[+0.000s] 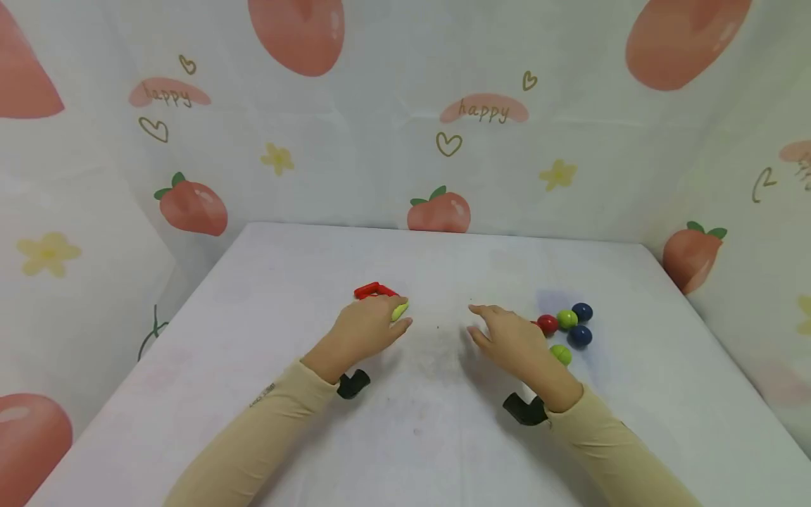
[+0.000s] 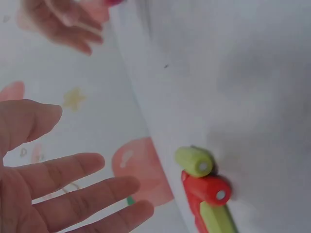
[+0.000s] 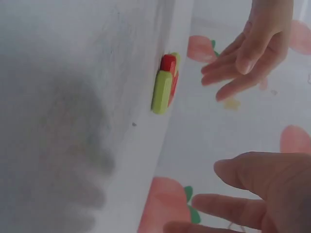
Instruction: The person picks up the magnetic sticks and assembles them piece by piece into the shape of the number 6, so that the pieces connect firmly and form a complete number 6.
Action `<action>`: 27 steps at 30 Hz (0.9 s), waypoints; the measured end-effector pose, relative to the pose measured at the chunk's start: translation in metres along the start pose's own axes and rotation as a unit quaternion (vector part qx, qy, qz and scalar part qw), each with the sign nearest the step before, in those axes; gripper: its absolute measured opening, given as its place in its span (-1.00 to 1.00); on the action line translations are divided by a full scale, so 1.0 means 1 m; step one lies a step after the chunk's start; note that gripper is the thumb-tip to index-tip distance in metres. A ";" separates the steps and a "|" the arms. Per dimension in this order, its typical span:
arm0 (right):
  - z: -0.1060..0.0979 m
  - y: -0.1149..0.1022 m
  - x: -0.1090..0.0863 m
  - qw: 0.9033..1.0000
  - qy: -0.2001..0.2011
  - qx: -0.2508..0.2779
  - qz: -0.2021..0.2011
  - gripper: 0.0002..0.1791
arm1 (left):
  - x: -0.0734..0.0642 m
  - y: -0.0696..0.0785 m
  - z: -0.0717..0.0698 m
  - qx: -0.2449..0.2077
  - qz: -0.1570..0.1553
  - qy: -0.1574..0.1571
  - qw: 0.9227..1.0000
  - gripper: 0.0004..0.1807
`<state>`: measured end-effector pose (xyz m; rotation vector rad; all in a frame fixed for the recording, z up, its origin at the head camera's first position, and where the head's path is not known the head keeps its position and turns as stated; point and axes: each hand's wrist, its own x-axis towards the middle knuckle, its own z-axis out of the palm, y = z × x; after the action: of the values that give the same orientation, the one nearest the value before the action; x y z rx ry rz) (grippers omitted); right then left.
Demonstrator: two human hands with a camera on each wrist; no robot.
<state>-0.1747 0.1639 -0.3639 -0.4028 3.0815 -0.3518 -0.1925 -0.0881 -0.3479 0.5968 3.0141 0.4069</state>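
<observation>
Short red rods (image 1: 366, 290) and yellow-green rods (image 1: 399, 311) lie together on the white table, partly hidden in the head view by my left hand (image 1: 364, 327). That hand hovers over them with fingers loosely extended and nothing in its grasp. In the left wrist view, a green rod (image 2: 192, 161) and a red rod (image 2: 209, 189) show round silvery spots at their ends. My right hand (image 1: 514, 343) hangs above the table, thumb and fingers apart, holding nothing. Beside it sit red balls (image 1: 548, 324), green balls (image 1: 567, 319) and dark blue balls (image 1: 579, 336), some partly covered by the hand.
A pale curtain (image 1: 361, 141) printed with peaches stands behind the table (image 1: 418, 451) and along its sides. Black curved pieces (image 1: 353, 384) show below both wrists. A thin dark cord (image 1: 152, 331) hangs past the left table edge.
</observation>
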 end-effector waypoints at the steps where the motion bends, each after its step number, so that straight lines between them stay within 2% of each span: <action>1: -0.002 0.002 -0.001 1.000 0.001 0.010 0.004 -0.48 | -0.001 -0.002 -0.003 -0.011 -0.009 0.001 1.000 -0.50; 8: -0.017 0.022 -0.010 0.996 0.047 0.075 -0.001 -0.64 | -0.004 -0.019 -0.026 -0.083 -0.046 0.005 0.996 -0.52; 14: -0.033 0.043 -0.020 0.985 0.083 0.148 0.016 -0.67 | -0.011 -0.043 -0.037 -0.129 -0.062 0.002 0.990 -0.53; 17: -0.038 0.054 -0.024 0.980 0.102 0.172 0.021 -0.69 | -0.012 -0.056 -0.038 -0.161 -0.067 0.005 0.985 -0.55; 20: -0.041 0.066 -0.030 0.975 0.104 0.193 0.037 -0.68 | -0.010 -0.069 -0.035 -0.192 -0.076 0.009 0.978 -0.57; 24: -0.040 0.080 -0.036 0.974 0.094 0.199 0.055 -0.64 | -0.010 -0.083 -0.031 -0.230 -0.080 0.023 0.970 -0.61; 27: -0.036 0.090 -0.039 0.974 0.086 0.204 0.053 -0.64 | -0.012 -0.090 -0.029 -0.259 -0.074 0.033 0.963 -0.63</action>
<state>-0.1610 0.2669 -0.3493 -0.2009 3.0544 -1.0403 -0.2172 -0.1796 -0.3441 0.3149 2.7965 1.1665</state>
